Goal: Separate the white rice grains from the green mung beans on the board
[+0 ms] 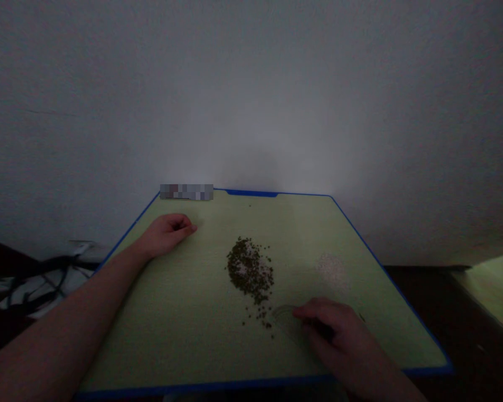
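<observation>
Right now, I have both hands over the table [209,346], whose pale green top is edged in blue. My left hand [166,233] lies at the left side of the top, toward the far half, with the fingers curled in and the thumb tip drawn up against them, so I read it as loosely closed. The forearm runs back to the near left corner of my view.

My right hand [341,335] is at the near right, palm turned inward, fingers bent toward the thumb. Just at its fingertips I make out the faint curved lines of a clear thing [285,321]; it is too dim for me to name it, and I cannot tell whether the fingers grip it or only touch it.

Near the middle, between my hands, sits the pile of dark green grains [249,268], with paler bits showing among them. Its near end thins into loose grains that trail toward the clear thing. Over on the right, beyond my right hand, I see a thin patch of pale grains [332,269] spread on the top.

At the far left corner is a blurred-out strip [186,192], and a grey wall [251,100] stands behind the far edge. Off the left side, I see dark cables [46,273] on or beside something whitish.
</observation>
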The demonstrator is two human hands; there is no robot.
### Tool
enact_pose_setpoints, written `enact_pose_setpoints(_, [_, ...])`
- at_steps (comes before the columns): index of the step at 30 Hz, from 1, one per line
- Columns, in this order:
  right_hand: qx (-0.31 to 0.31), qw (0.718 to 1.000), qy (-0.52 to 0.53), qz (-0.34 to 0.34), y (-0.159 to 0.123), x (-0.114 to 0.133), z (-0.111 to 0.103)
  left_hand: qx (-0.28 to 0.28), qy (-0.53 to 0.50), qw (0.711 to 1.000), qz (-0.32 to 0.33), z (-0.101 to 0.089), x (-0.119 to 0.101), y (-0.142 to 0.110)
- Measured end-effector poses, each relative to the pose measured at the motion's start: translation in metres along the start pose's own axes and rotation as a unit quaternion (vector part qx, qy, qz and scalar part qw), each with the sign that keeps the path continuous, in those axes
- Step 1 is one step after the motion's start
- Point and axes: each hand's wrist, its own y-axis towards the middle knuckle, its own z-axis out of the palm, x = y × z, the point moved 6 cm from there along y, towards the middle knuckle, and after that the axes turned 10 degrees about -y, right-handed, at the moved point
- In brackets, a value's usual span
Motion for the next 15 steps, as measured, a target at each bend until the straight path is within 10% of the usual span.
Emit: enact_pose_setpoints(15, [0.007, 0.998, 0.032, -0.060, 0.016, 0.017, -0.001, -0.006, -0.002, 1.000, 0.005, -0.001, -0.002, -0.002])
